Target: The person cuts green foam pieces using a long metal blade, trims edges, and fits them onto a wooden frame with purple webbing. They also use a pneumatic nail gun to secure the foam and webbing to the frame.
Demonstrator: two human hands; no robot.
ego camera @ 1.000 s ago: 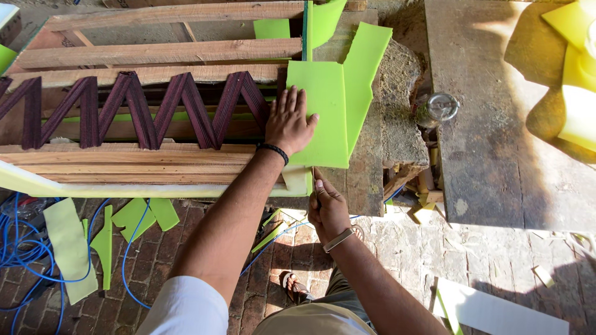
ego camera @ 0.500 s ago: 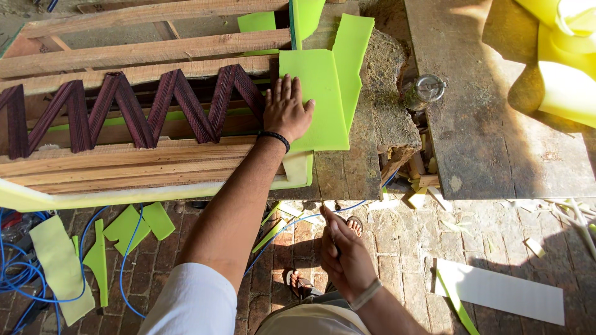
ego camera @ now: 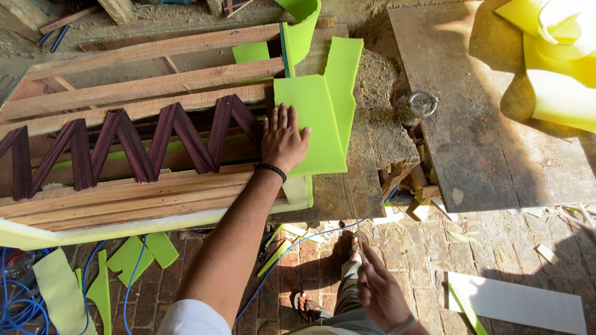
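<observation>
Since half a second ago the right hand (ego camera: 380, 291) has dropped further from the bench and now hangs low near the person's knee, while the left hand (ego camera: 284, 140) has stayed pressed on the foam.

At the far left, blue cable (ego camera: 18, 298) coils on the brick floor (ego camera: 410, 248) beside pale green foam offcuts (ego camera: 133, 257). Above them a wooden frame (ego camera: 143, 68) of rough planks lies across the bench, and a dark maroon zigzag piece (ego camera: 130, 146) runs along it from the left edge to just short of the left hand. A pale yellow-green foam strip (ego camera: 93, 229) lines the frame's near edge.

The left hand lies flat with its fingers spread, palm down — part on the frame's end, part on the bright green foam sheet (ego camera: 316, 118), gripping nothing. This sheet rests on the right end of the frame and the stone-topped bench, with another green piece (ego camera: 341, 68) overlapping just behind it and a curled one (ego camera: 301, 18) at the top.

Below, the right hand is loosely open, fingers slightly bent and holding nothing, above a sandalled foot (ego camera: 307, 307).

Further right a small glass jar with a metal lid (ego camera: 417, 105) stands at the bench's edge beside a worn grey board (ego camera: 472, 124). Yellow foam (ego camera: 552, 56) lies in the sun at the top right — and a white strip (ego camera: 521, 304) lies on the bricks below.
</observation>
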